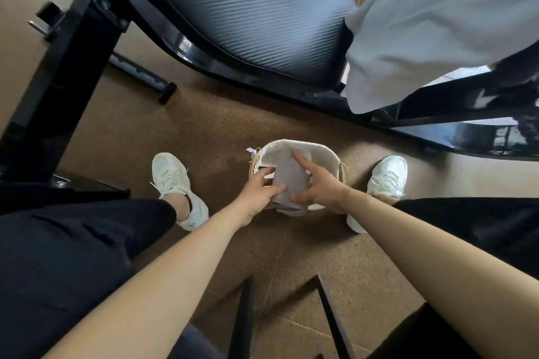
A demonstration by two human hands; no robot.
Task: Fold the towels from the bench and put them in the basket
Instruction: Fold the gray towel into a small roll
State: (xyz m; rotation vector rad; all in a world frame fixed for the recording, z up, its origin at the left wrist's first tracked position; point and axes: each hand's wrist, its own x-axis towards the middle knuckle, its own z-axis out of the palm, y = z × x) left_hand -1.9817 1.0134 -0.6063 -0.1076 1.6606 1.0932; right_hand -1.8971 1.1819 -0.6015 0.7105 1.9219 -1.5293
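Left hand (pixel 258 191) and right hand (pixel 319 188) are curled round a folded grey towel (pixel 291 181), held over the white-lined woven basket (pixel 325 152) — set-down and release are needed.

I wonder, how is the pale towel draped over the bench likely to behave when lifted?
The pale towel will probably flop, since it drapes in soft folds over the bench. It looks broad, so it may trail when raised.

On the floor (pixel 221 137), basket (pixel 322 152) between the shoes (pixel 172 175), towel (pixel 291 181) over its near rim; behind, surface (pixel 262 9) with second towel (pixel 423 23) at right.
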